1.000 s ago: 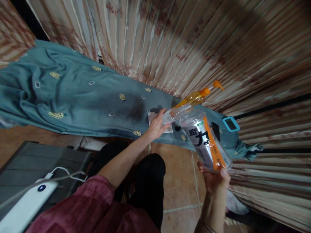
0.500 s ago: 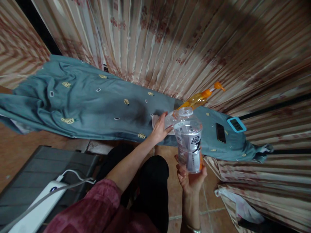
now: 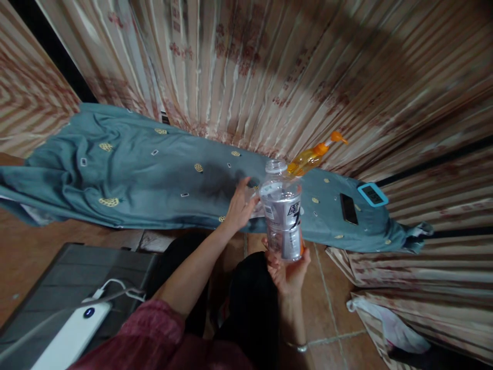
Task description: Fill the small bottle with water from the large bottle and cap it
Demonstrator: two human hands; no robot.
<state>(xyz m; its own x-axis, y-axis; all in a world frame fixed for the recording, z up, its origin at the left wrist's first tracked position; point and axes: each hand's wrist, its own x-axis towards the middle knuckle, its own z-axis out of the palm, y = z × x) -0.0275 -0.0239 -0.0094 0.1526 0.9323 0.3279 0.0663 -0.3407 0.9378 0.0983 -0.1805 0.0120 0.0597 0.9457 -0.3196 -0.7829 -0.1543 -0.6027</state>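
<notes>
Left hand point(image 3: 239, 206) spread loosely open, resting on the teal bedsheet point(image 3: 154, 174) beside a clear wrapper. Right hand point(image 3: 287, 267) gripping an uncapped, apparently empty bottle point(image 3: 282, 216) upright above the floor; bottle not yet set down.

Bottle point(image 3: 282, 218) hides what my left hand point(image 3: 239, 205) touches on cloth point(image 3: 154, 174). Label print too blurred to read. Power bank point(image 3: 69, 339) cut off at bottom edge. Teal gadget point(image 3: 372, 194) screen illegible.
</notes>
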